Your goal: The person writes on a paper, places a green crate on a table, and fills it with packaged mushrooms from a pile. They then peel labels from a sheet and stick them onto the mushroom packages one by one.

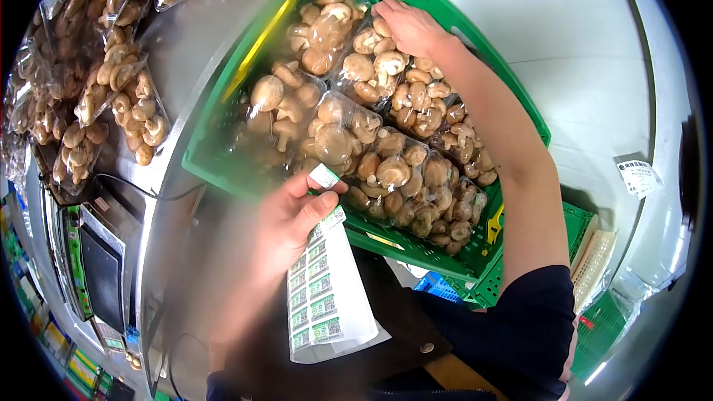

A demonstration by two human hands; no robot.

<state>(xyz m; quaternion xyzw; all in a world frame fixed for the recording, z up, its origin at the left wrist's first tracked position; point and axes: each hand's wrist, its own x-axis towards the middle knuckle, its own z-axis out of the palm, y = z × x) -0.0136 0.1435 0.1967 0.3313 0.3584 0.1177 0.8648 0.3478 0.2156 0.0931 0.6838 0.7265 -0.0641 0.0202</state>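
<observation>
My left hand [297, 215] is closed on a sheet of labels [319, 293], a white strip with rows of green-and-black printed stickers. One loose sticker [324, 176] stands up at its fingertips, above the thumb. My right hand [411, 27] reaches to the far side of a green crate [256, 52]. Its fingers are curled and pressed together at the edge of a clear pack of mushrooms [369, 59]; the fingertips are partly hidden. Several more clear packs of brown mushrooms [334, 141] fill the crate in rows, below and left of my right hand.
Many bagged mushrooms [119, 67] lie on the metal table [189, 52] at the left. Below them stands a device with a dark screen [102, 271]. Another green crate [579, 226] sits under my right arm. A printed paper label [640, 177] is at the right.
</observation>
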